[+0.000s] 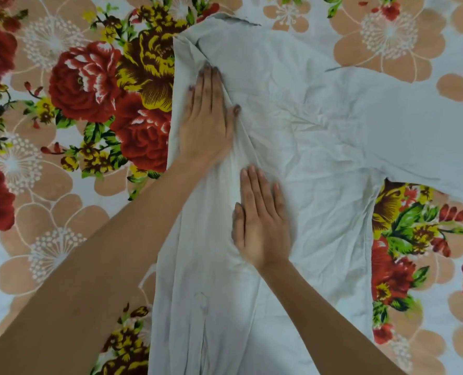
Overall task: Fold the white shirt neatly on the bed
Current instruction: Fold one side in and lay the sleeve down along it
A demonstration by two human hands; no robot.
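The white shirt [314, 136] lies spread on the bed, collar end at the top and hem running off the bottom edge. Its left side is folded over the body in a long strip, and the right sleeve stretches out to the right edge. My left hand [206, 117] lies flat, palm down, on the folded strip near the top. My right hand [261, 220] presses flat on the shirt's middle, just below and to the right of the left hand. Neither hand grips the cloth.
A bedsheet [70, 136] with large red, yellow and beige flowers covers the bed all around the shirt. Bare sheet shows to the left and under the right sleeve [414, 239].
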